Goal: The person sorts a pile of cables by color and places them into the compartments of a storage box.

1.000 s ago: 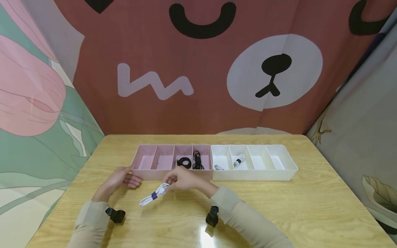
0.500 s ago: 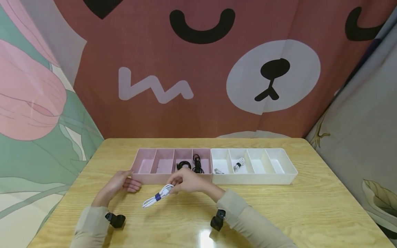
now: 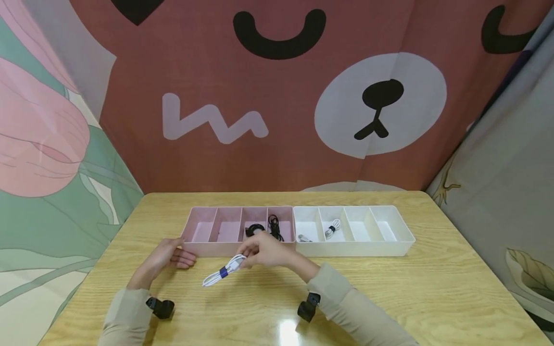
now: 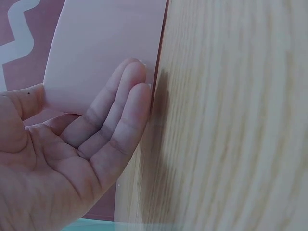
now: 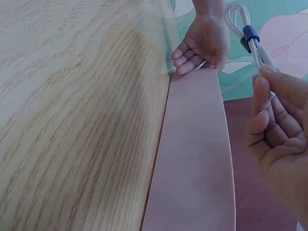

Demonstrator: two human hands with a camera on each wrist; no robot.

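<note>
My right hand (image 3: 265,250) pinches a bundled white charging cable (image 3: 224,271) between thumb and fingers, above the table in front of the pink divided box (image 3: 233,249). A dark blue strap (image 5: 250,33) wraps the cable, and its looped end points away from the hand. At the left end of the pink box is my left hand (image 3: 166,257). In the left wrist view its fingers (image 4: 127,113) lie nearly straight beside the box's wall, with the thumb at the box's edge. Black cables (image 3: 274,227) lie coiled in the two right compartments of the pink box, partly hidden by my right hand.
A white divided box (image 3: 355,249) stands end to end with the pink one. Its second compartment from the left holds a white cable (image 3: 333,228) with a black tie, and the first holds another small cable (image 3: 305,238). Curtains surround the wooden table (image 3: 433,288).
My right hand has moved slightly to the right with the white cable. My left hand stays at the box's end. The head view has shifted a little.
</note>
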